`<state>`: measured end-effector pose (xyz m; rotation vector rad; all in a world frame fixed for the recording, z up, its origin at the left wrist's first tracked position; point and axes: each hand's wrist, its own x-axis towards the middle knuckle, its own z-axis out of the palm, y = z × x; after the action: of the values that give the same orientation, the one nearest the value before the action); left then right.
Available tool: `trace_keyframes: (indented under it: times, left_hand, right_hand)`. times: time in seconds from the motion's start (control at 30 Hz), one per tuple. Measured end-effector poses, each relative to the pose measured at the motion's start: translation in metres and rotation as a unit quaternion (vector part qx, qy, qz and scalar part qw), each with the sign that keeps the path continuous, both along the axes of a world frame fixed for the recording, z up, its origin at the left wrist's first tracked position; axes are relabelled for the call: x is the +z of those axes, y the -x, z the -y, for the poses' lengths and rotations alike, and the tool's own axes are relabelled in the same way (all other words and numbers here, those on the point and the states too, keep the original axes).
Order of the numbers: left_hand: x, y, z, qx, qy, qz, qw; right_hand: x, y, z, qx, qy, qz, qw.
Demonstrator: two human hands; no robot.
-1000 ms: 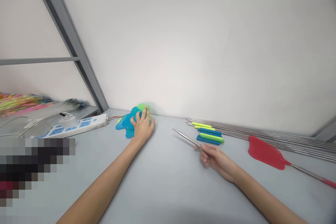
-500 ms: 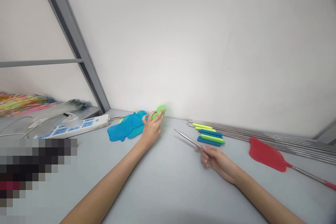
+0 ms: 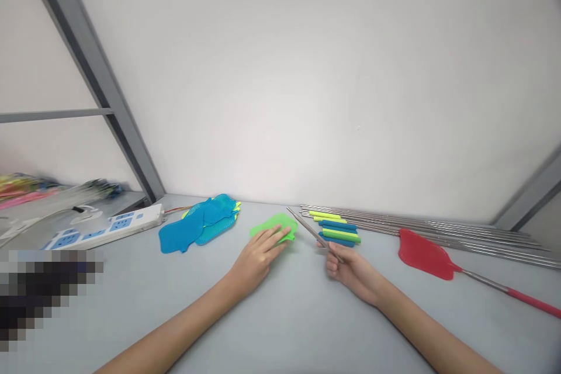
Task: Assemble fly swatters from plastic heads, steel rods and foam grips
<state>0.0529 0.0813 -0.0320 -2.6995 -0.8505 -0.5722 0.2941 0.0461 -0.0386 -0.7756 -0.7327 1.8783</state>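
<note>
My left hand (image 3: 258, 254) has its fingers over a green fly swatter head (image 3: 268, 223), gripping it just above the table; the thumb is hidden. My right hand (image 3: 346, 269) is closed round a thin metal rod (image 3: 309, 232), whose free end points up and left, close to the right of the green head. Left of my left hand lies a loose pile of blue swatter heads (image 3: 180, 232), with yellow-green ones showing beneath. Behind my right hand, blue, green and yellow grip sleeves (image 3: 337, 226) lie side by side.
Long metal rods (image 3: 473, 239) lie along the wall at the right. In front of them is a red fly swatter (image 3: 426, 254) with its handle fitted. A white power strip (image 3: 109, 227) with cables sits at the left, near a grey metal post (image 3: 92, 64).
My left hand has brought the green swatter head from beside the blue pile towards the right and nearer to me. The rod's tip is now close to it, still in my right hand.
</note>
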Motion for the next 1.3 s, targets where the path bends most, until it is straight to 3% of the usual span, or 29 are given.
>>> trace_keyframes:
  times: [0.17, 0.33, 0.4, 0.5, 0.57, 0.7, 0.83, 0.93, 1.03, 1.17, 1.23, 1.3]
  left_hand:
    - [-0.003, 0.000, 0.015, -0.053, 0.004, 0.075, 0.996]
    - [0.003, -0.005, 0.024, -0.110, 0.046, 0.196, 0.973]
    - [0.008, -0.005, 0.028, -0.087, 0.063, 0.274, 0.956]
    - [0.016, -0.001, 0.032, 0.008, 0.075, 0.347, 0.935]
    - [0.021, 0.004, 0.032, 0.022, 0.072, 0.334, 0.940]
    - [0.025, 0.010, 0.029, -0.026, 0.039, 0.262, 0.964]
    - [0.024, 0.010, 0.031, -0.035, -0.005, 0.186, 0.982]
    - [0.022, 0.008, 0.037, -0.029, 0.010, 0.173, 0.985]
    - [0.022, 0.005, 0.042, 0.005, 0.094, 0.223, 0.970]
    - [0.025, 0.001, 0.043, 0.053, 0.214, 0.330, 0.918]
    - [0.027, 0.000, 0.042, 0.060, 0.234, 0.351, 0.905]
    - [0.029, 0.001, 0.041, 0.061, 0.230, 0.344, 0.908]
  right_hand:
    - [0.000, -0.001, -0.001, -0.004, 0.003, -0.016, 1.000]
    - [0.001, -0.001, -0.001, -0.003, 0.004, -0.029, 1.000]
    - [0.001, -0.001, 0.000, -0.004, 0.007, -0.031, 0.999]
    - [0.002, -0.002, 0.000, -0.005, 0.014, -0.034, 0.999]
    - [0.002, -0.002, 0.000, -0.003, 0.016, -0.035, 0.999]
    - [0.002, -0.002, 0.000, -0.002, 0.017, -0.035, 0.999]
    - [0.002, -0.002, -0.001, -0.004, 0.016, -0.030, 0.999]
    - [0.003, -0.001, -0.001, -0.004, 0.020, -0.029, 0.999]
    - [0.004, -0.001, -0.001, -0.008, 0.025, -0.030, 0.999]
    - [0.006, -0.001, 0.001, -0.012, 0.024, -0.022, 0.999]
    - [0.006, 0.000, 0.001, -0.010, 0.021, -0.011, 1.000]
    - [0.007, 0.000, 0.002, -0.005, 0.013, -0.002, 1.000]
